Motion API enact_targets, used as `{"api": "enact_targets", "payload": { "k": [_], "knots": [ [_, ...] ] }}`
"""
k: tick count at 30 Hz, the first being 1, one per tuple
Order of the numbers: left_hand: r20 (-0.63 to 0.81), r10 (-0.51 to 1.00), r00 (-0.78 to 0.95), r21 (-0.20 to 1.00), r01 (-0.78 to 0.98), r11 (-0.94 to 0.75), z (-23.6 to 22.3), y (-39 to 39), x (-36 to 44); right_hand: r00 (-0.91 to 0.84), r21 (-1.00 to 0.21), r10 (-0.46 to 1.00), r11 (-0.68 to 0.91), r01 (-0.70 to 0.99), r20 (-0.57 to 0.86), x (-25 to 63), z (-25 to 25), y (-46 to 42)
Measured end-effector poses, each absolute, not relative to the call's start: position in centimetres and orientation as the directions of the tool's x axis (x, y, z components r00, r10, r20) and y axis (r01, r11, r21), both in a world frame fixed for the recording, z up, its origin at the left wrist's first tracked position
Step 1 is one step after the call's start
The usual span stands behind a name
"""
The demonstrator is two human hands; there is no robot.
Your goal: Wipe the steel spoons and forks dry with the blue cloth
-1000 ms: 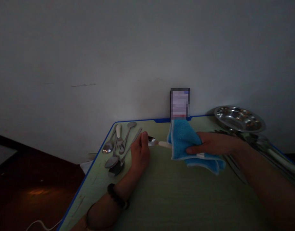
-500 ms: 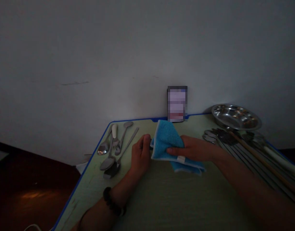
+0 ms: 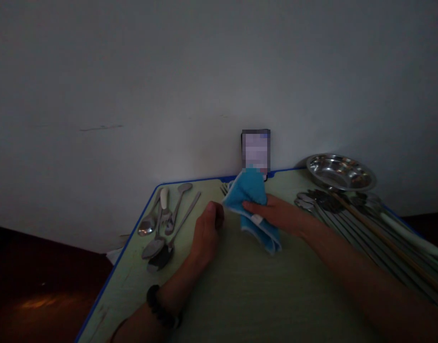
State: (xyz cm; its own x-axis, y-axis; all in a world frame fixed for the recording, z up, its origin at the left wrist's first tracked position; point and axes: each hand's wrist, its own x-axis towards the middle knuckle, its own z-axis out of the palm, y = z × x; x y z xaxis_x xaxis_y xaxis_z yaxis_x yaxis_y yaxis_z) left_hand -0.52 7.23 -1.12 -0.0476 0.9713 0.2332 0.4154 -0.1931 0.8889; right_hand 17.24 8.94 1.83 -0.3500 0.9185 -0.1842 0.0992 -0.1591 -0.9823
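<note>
My right hand grips a folded blue cloth with pale edging and a small white tag. Fork tines poke out at the cloth's left edge; the rest of the fork is hidden by the cloth. Just left of the cloth, my left hand is curled closed above the table, and nothing shows in its fingers. A dark beaded bracelet circles that wrist. Beyond it lie several spoons and other cutlery, among them a metal spoon and a white-handled fork.
A shiny metal bowl stands at the back right. Long-handled utensils, including one with a white handle, lie in a cluster along the right side. A phone leans on the wall behind the blue-edged table.
The cloth in my right hand has turned and shifted slightly left, away from my left hand's fingers. Fork tines now show beside it. The whole view has shifted a little.
</note>
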Motion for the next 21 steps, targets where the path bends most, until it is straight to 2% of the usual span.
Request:
{"api": "enact_targets", "payload": {
  "k": [3, 6, 10, 15, 21],
  "knots": [
    [0.313, 0.950, -0.024, 0.850, 0.452, -0.269, -0.9, 7.0, -0.6, -0.160, -0.928, 0.958, -0.275, -0.253, -0.240, 16.7, 1.2, 9.5],
    [0.404, 0.908, 0.112, 0.716, 0.579, -0.390, -0.7, 6.4, -0.5, -0.044, -0.860, 0.960, -0.268, -0.435, -0.277, 15.9, 0.5, 9.8],
    [0.425, 0.860, 0.283, 0.563, 0.661, -0.496, -0.8, 5.9, -0.2, 0.047, -0.805, 0.958, -0.211, -0.555, -0.283, 14.6, -0.6, 9.5],
    [0.361, 0.874, 0.326, 0.450, 0.760, -0.469, -1.0, 6.2, 0.0, 0.081, -0.711, 0.941, -0.189, -0.678, -0.328, 14.0, -1.4, 9.3],
    [0.289, 0.897, 0.335, 0.360, 0.830, -0.426, -1.0, 6.3, 0.0, 0.089, -0.648, 0.915, -0.207, -0.733, -0.393, 13.8, -1.7, 9.2]
  ]
}}
